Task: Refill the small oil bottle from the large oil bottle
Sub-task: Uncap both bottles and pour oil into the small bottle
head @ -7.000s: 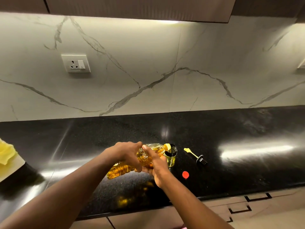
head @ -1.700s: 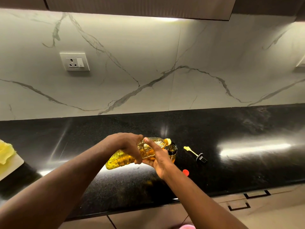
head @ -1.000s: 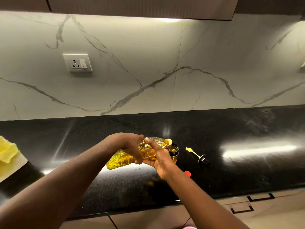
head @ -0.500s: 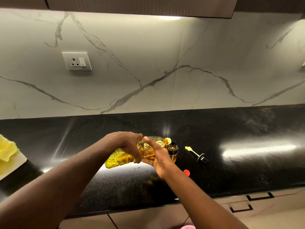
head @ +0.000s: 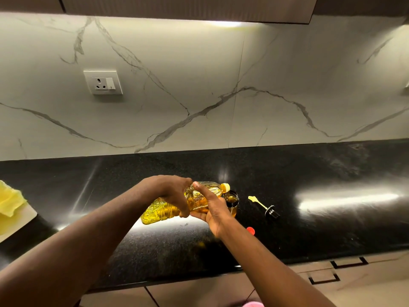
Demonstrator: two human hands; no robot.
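- Large oil bottle (head: 161, 212) lay tipped almost on its side above the counter (head: 332, 220), with its base toward the left edge and its yellow neck (head: 225, 187) over the mouth of the small oil bottle (head: 231, 200).
- Both forearms reached in from the front edge. The left hand (head: 170, 191) came over the bottle's middle, knuckles up. The right hand (head: 212, 210) cupped it from below, thumb laid across its shoulder.
- Each grip was wrapped round the large bottle.
- The small bottle stood upright just beyond the right hand; whether they touched could not be told.
- A stopper (head: 263, 206) lay to its right, and a red cap (head: 250, 230) lay nearer the front edge.
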